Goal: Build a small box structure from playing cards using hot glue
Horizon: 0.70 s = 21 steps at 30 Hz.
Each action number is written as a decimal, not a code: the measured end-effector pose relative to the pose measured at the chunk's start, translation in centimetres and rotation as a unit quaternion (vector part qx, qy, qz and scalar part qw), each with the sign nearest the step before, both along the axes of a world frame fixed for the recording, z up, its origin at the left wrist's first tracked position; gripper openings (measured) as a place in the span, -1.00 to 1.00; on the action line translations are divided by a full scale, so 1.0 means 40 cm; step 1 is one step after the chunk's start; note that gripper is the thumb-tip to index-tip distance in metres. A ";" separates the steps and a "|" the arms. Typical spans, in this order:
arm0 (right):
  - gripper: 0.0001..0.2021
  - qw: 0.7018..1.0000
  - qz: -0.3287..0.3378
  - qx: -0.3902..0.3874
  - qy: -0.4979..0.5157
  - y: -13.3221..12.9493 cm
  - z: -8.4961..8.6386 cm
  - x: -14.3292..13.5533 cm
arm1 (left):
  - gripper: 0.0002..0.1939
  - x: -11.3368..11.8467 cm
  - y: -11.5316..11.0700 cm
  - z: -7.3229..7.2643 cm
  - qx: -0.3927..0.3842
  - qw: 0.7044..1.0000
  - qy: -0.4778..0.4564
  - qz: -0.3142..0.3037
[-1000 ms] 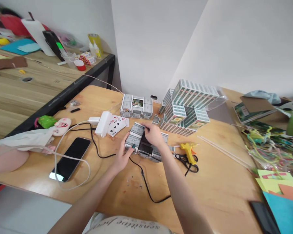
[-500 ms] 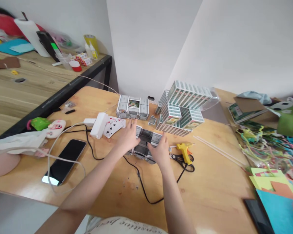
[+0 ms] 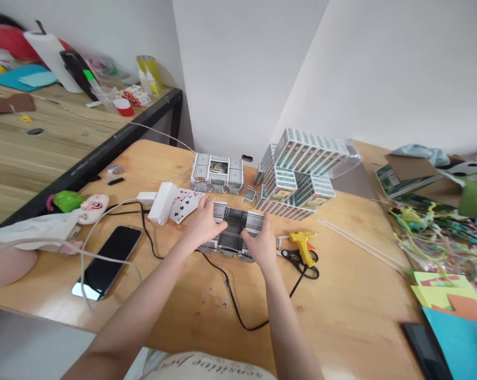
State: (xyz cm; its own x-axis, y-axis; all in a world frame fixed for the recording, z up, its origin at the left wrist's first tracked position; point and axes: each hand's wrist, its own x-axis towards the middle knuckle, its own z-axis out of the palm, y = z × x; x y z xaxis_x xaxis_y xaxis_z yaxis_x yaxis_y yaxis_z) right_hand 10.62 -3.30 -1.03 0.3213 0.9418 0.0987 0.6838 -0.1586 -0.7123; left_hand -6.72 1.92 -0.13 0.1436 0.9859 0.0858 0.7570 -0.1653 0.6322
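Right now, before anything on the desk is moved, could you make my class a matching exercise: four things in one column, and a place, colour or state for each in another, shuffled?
Column one
1. Gray patterned box
2. Glue gun
3. Phone
4. Playing cards

Column two
A. Face up, beside a white block
B. Mostly yellow
C. Between the left hand and the right hand
D. Mostly dark screen

Pairs: 1-C, 2-B, 3-D, 4-A

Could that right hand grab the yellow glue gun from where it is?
Probably yes. The right hand would first have to leave the gray card block, but the yellow glue gun lies close to its right, over the black scissors, with nothing tall between.
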 end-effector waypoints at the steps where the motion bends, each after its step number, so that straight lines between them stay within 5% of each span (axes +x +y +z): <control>1: -0.25 1.000 0.001 0.006 0.000 0.000 -0.001 0.000 | -0.29 -0.001 0.001 -0.001 0.022 1.000 0.008 -0.008; 10: -0.28 0.998 0.037 0.010 -0.041 0.018 -0.001 0.018 | -0.51 -0.020 -0.004 0.007 0.052 0.998 -0.012 -0.043; 13: -0.29 0.986 0.145 -0.002 -0.085 0.055 0.016 0.038 | -0.67 -0.062 -0.020 -0.008 0.005 0.995 -0.093 -0.024; 17: -0.29 0.934 0.326 -0.011 -0.146 0.130 0.057 0.034 | -0.61 -0.114 -0.071 -0.054 -0.077 0.964 -0.249 0.057; 21: -0.36 0.892 0.397 0.038 -0.212 0.205 0.102 -0.010 | -0.54 -0.096 -0.148 -0.089 -0.069 0.922 -0.341 0.168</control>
